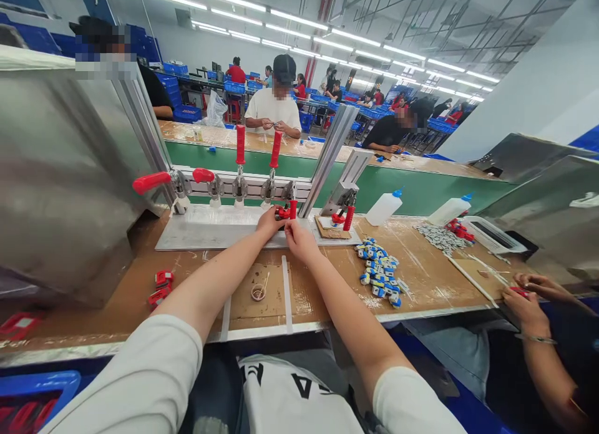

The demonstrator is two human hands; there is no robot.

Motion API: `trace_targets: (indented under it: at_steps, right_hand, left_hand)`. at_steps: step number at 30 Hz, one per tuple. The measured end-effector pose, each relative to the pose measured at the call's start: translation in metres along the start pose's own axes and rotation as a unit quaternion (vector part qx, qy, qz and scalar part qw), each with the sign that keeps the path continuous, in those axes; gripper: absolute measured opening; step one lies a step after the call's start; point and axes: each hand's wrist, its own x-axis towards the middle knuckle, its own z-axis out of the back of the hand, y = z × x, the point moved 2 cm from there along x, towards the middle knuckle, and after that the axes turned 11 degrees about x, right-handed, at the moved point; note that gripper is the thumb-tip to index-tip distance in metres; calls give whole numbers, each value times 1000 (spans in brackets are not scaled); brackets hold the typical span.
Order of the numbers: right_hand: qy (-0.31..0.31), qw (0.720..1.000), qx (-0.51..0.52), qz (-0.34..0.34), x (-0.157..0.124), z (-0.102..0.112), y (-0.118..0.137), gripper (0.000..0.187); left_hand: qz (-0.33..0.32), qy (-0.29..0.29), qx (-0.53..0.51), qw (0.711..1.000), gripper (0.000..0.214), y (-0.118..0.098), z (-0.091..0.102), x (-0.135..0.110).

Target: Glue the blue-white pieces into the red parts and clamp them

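Both my arms reach forward to a metal fixture plate (206, 231) with a row of red-handled toggle clamps (240, 148). My left hand (269, 222) is closed around a small red part (283, 213) at the plate's right end. My right hand (296, 236) sits just beside it, fingers curled under the red handle of the last clamp (293, 209); what they grip is hidden. A pile of small blue and white parts (380, 273) lies to the right of my right forearm.
Red parts (160, 285) lie at the left on the brown bench. A small dish with a stick (258, 291) sits near the front edge. Two white glue bottles (384, 207) stand at the right. A co-worker's hands (526, 297) work at far right. A green conveyor (412, 191) runs behind.
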Motion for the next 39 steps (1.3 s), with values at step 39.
trace_targets:
  at_steps: [39]
  right_hand:
    - [274,921,90,262,-55,-33,64,33]
  left_hand:
    - [116,104,430,889,26,46,167,-288]
